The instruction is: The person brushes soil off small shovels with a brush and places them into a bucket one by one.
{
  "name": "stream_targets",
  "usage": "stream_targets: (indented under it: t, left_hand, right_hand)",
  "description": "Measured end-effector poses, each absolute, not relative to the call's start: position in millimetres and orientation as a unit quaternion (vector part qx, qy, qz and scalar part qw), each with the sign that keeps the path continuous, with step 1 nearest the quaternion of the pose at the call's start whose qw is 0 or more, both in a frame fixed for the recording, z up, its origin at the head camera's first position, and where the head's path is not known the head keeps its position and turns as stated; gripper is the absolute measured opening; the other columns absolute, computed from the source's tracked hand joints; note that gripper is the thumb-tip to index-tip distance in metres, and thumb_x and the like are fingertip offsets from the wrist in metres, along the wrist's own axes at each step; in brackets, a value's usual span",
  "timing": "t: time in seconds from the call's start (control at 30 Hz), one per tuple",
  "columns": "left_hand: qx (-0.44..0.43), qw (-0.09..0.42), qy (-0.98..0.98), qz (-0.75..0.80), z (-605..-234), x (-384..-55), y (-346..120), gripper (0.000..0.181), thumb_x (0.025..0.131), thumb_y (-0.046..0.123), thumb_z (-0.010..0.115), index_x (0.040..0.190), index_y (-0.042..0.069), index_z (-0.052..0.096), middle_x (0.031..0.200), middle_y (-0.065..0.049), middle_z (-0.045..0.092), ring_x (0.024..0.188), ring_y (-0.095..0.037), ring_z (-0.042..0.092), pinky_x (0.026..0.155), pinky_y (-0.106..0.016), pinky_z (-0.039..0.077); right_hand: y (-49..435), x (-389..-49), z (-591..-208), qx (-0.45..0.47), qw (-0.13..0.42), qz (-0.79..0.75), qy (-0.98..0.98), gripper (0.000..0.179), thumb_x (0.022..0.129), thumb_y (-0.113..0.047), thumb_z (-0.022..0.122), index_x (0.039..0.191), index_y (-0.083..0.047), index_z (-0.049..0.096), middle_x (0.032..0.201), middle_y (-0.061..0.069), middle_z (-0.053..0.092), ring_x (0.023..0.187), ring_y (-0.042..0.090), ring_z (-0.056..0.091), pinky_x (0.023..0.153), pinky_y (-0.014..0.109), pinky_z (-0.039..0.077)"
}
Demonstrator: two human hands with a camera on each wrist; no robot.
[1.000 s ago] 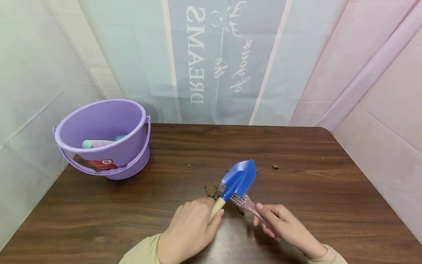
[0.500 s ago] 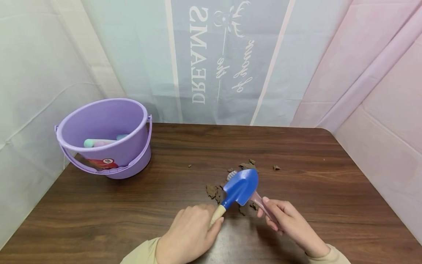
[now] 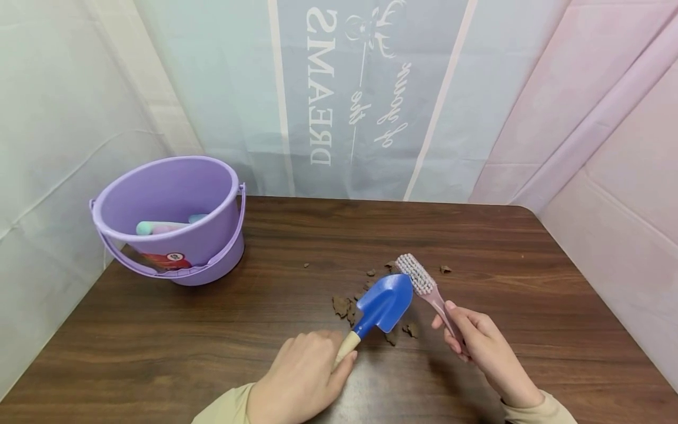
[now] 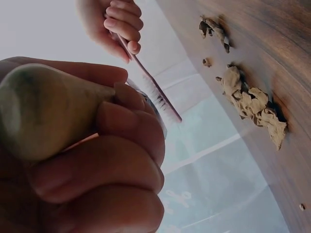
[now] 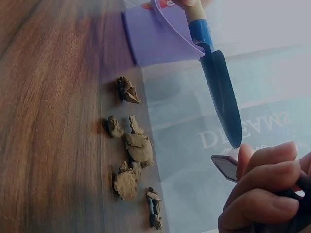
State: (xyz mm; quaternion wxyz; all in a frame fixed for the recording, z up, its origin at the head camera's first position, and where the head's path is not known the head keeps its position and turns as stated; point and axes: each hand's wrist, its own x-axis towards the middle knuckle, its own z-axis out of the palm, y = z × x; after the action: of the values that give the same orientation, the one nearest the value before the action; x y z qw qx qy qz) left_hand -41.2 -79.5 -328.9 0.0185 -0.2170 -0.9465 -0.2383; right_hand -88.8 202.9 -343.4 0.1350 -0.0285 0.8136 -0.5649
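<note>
My left hand (image 3: 302, 374) grips the pale wooden handle (image 3: 348, 346) of a small hand trowel, its blue blade (image 3: 385, 300) pointing away to the upper right. The rounded handle end (image 4: 48, 107) fills much of the left wrist view. A pink brush with pale bristles (image 3: 416, 275) is held by its handle in my right hand (image 3: 484, 347). Its bristles face up, and the brush head overlaps the edge of the blade near the tip in the head view. Beneath both tools, brown crumpled pieces (image 3: 341, 305) lie scattered on the table, partly hidden by the blade.
A purple bucket (image 3: 219, 244) with its handle lowered stands at the table's back left, holding a mint-and-white item (image 3: 159, 227). Stray crumbs (image 3: 445, 269) lie farther right on the dark wooden table (image 3: 529, 330). Printed fabric (image 3: 365, 106) hangs behind.
The brush has come out from beneath the blade toward the right and back, my right hand moving right with it. The blade sits slightly lower than a second ago; my left hand barely moved.
</note>
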Motion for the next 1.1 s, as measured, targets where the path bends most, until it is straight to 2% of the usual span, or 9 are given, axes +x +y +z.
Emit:
stream_targets:
  t: [0.3, 0.6, 0.8, 1.1]
  left_hand:
    - [-0.217, 0.044, -0.946, -0.235, -325, -42, -80, 0.033, 0.092, 0.035, 0.058, 0.067, 0.021, 0.043, 0.058, 0.011, 0.035, 0.049, -0.002, 0.035, 0.041, -0.022, 0.027]
    - [-0.196, 0.075, -0.949, -0.234, -316, -45, -84, 0.032, 0.09, 0.033, 0.061, 0.066, 0.021, 0.044, 0.058, 0.01, 0.036, 0.049, -0.003, 0.035, 0.04, -0.023, 0.028]
    - [-0.168, 0.109, -0.956, -0.214, -308, -49, -94, 0.034, 0.087, 0.032, 0.066, 0.064, 0.02, 0.043, 0.057, 0.01, 0.035, 0.047, -0.004, 0.034, 0.04, -0.023, 0.028]
    - [-0.124, 0.133, -0.966, -0.184, -293, -54, -116, 0.036, 0.085, 0.03, 0.068, 0.062, 0.02, 0.042, 0.056, 0.008, 0.036, 0.046, -0.007, 0.033, 0.04, -0.025, 0.028]
  right_hand:
    - [202, -87, -345, -0.037, 0.139, -0.57, 0.809, 0.053, 0.104, -0.036, 0.032, 0.097, 0.011, 0.056, 0.056, -0.003, 0.043, 0.047, 0.004, 0.035, 0.039, 0.03, 0.033]
    - [195, -81, -351, -0.098, 0.192, -0.552, 0.806, 0.051, 0.105, -0.032, 0.032, 0.095, 0.01, 0.058, 0.056, -0.005, 0.046, 0.046, 0.001, 0.038, 0.039, 0.026, 0.037]
    - [194, -78, -353, -0.158, 0.187, -0.536, 0.808, 0.045, 0.105, -0.024, 0.03, 0.09, 0.007, 0.06, 0.054, -0.003, 0.047, 0.044, -0.001, 0.039, 0.037, 0.026, 0.037]
    - [195, -76, -357, -0.156, 0.195, -0.527, 0.813, 0.044, 0.105, -0.025, 0.031, 0.09, 0.004, 0.061, 0.054, -0.003, 0.047, 0.043, 0.001, 0.04, 0.037, 0.027, 0.038]
